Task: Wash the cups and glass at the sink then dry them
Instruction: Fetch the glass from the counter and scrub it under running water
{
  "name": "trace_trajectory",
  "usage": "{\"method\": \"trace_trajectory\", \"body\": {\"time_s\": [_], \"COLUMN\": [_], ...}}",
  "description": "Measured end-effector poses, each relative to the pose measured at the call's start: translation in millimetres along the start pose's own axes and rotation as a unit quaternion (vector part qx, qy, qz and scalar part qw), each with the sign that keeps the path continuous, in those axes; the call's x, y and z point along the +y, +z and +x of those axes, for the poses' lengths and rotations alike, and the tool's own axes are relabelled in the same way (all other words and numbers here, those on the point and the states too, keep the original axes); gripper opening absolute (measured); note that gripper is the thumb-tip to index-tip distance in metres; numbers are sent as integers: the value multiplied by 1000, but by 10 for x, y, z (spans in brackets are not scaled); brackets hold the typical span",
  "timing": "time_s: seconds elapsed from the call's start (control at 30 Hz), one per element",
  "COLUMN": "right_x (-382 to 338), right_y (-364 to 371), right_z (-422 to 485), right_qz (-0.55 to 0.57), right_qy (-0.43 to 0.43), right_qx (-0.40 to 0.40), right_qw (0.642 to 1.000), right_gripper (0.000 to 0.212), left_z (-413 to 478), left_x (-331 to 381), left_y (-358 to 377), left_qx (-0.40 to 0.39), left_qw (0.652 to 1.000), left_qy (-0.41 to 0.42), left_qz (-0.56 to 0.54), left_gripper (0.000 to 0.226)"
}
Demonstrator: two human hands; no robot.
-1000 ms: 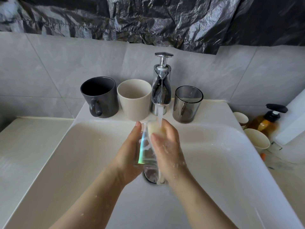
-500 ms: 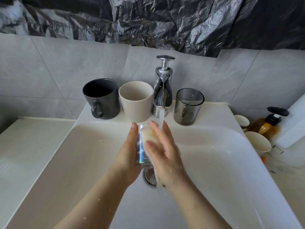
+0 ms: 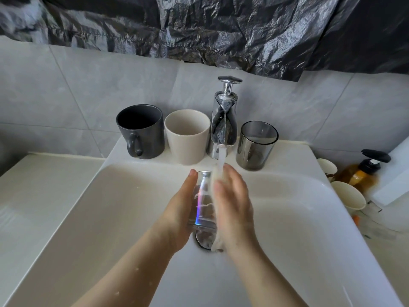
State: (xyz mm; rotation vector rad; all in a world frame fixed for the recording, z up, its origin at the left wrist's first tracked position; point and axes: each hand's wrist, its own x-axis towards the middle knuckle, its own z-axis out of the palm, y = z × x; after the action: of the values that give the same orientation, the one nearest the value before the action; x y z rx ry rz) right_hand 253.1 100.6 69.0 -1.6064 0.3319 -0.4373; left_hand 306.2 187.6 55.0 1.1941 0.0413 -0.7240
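Note:
Over the drain of the white sink (image 3: 298, 218) my left hand (image 3: 179, 209) grips a clear iridescent glass (image 3: 202, 202). My right hand (image 3: 234, 202) presses a pale sponge (image 3: 214, 180) against the glass's right side, fingers nearly straight. Water runs from the chrome tap (image 3: 223, 122) onto the sponge and right hand. On the back ledge stand a dark grey mug (image 3: 141, 129), a cream cup (image 3: 187, 136) and a smoked grey glass (image 3: 256, 145).
Right of the sink sit two small cream cups (image 3: 347, 196), an amber pump bottle (image 3: 363, 173) and a white box. A pale counter (image 3: 33, 196) lies to the left. Grey tiles and black plastic sheeting back the sink.
My right hand and the sponge have slid along the glass and the fingers have straightened; the view has shifted slightly. The glass stays in my left hand under the running water.

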Motion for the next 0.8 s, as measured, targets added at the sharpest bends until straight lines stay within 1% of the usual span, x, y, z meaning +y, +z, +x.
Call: {"method": "trace_trajectory", "body": {"time_s": [0.03, 0.07, 0.1, 0.17, 0.2, 0.3, 0.33, 0.37, 0.4, 0.43, 0.47, 0.5, 0.53, 0.57, 0.6, 0.63, 0.67, 0.7, 0.73, 0.77, 0.8], "right_x": [16, 34, 47, 64, 71, 61, 56, 35, -1, -64, -64, -78, -11, 48, 101, 88, 85, 54, 47, 35, 66], "right_y": [-20, -44, -59, -55, -45, 50, 60, 65, 64, 63, 30, -4, -43, -64, -60, -40, -8, 16, 40, 72, 81], "right_z": [43, 70, 85, 46, -2, -115, -105, -84, -75, -75, -37, -15, 9, 28, 43, 21, -12, -64, -89, -113, -130], "right_qz": [50, 77, 84, 94, 82, -23, -41, -39, -29, 33, 104, 155, 190, 192, 180, 174, 152, 101, 49, 2, -19], "right_qy": [41, 68, 93, 117, 105, 3, -5, 4, 24, 62, 117, 175, 209, 224, 224, 204, 168, 115, 60, 12, -13], "right_qx": [24, 47, 57, 43, 17, -76, -96, -93, -77, -40, -13, 3, 6, -8, -12, -13, -20, -32, -49, -67, -77], "right_qw": [998, 994, 990, 988, 991, 997, 994, 995, 996, 997, 988, 972, 959, 955, 958, 963, 974, 988, 996, 998, 997], "right_gripper": [18, 16, 19, 22, 25, 45, 47, 47, 43, 33, 19, 18, 32, 45, 52, 50, 41, 31, 33, 42, 48], "left_z": [-21, -23, -30, -12, 3, 20, 17, 20, 28, 20, 8, 2, -11, -18, -9, 4, 12, 27, 27, 39, 46], "left_x": [-7, -25, -36, -51, -49, 2, 15, 15, -1, -11, -20, -32, -43, -50, -54, -51, -34, -11, 16, 26, 29], "left_y": [23, 35, 59, 81, 75, 17, -7, -29, -52, -52, -38, -15, 10, 33, 37, 30, 23, 4, -19, -49, -78], "left_qx": [-1, -5, -18, -17, -8, -2, -1, 0, -2, -3, -2, -4, -13, -20, -18, -12, -6, 0, 2, 3, 3], "left_qw": [1000, 1000, 1000, 999, 999, 999, 999, 999, 999, 999, 999, 998, 998, 997, 997, 997, 997, 998, 998, 998, 997], "left_qy": [-7, -10, -13, -3, 12, 42, 38, 31, 23, 13, 5, 0, -1, 0, 5, 12, 18, 23, 25, 19, 10], "left_qz": [1, 7, 20, 37, 34, -1, 6, 19, 32, 39, 49, 57, 67, 74, 80, 81, 72, 64, 58, 64, 72], "left_gripper": [70, 69, 70, 81, 81, 65, 63, 62, 62, 62, 64, 66, 67, 73, 83, 89, 87, 80, 72, 67, 65]}}
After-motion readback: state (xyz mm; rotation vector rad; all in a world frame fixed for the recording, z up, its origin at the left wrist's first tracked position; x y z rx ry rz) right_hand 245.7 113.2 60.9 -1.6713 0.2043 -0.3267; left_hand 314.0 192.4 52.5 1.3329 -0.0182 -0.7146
